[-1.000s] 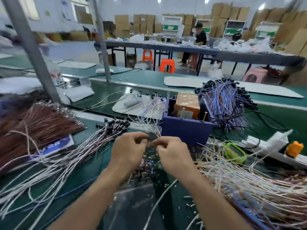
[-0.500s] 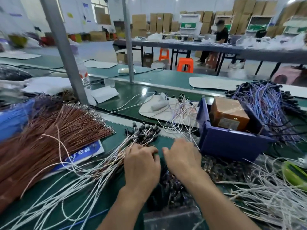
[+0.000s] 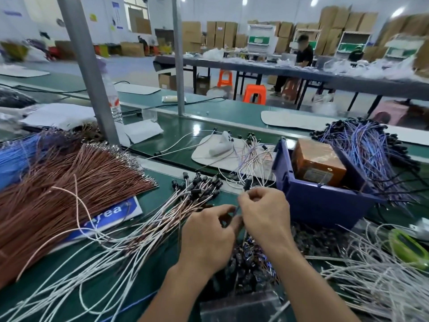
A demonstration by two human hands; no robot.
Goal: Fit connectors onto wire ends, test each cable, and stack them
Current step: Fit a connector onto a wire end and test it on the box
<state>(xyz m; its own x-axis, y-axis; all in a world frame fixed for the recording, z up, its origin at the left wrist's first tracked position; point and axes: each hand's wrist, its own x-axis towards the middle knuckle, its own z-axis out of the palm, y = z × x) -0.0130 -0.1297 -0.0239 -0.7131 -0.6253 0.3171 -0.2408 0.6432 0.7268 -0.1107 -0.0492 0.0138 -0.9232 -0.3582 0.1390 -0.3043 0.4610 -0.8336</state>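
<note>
My left hand (image 3: 206, 238) and my right hand (image 3: 264, 219) meet above a pile of loose black connectors (image 3: 250, 261). Between them runs one thin cable. My right hand pinches it just under its black connector (image 3: 247, 184), which sticks up past the fingertips. My left hand, fingers curled, pinches the same cable lower down. To the left, a fan of white and brown cables with black connectors (image 3: 199, 184) lies on the green bench. Bare brown wires (image 3: 69, 182) are heaped at far left, and white wires (image 3: 376, 280) at right.
A blue bin (image 3: 320, 203) holding an orange box (image 3: 318, 161) stands right of my hands, with purple cables (image 3: 362, 145) behind it. A green device (image 3: 408, 247) lies at far right. A white pad (image 3: 209, 152) with cables and a grey post (image 3: 90, 73) stand farther back.
Both hands rose from the connector pile and shifted right toward the blue bin. A black connector now shows above my right fingertips. The view swung left.
</note>
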